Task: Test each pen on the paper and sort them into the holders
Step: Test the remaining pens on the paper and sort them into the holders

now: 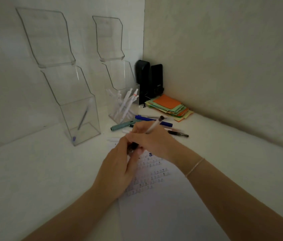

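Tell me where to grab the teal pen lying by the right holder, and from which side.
Pinch the teal pen mid-barrel from above, fingers across its width. It lies flat with its left end free; its right end runs under the right hand and beside other pens.

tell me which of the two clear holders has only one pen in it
The left holder, nearer the camera: it holds a single pen leaning inside. The right holder, beside the black speakers, holds a bunch of white pens.
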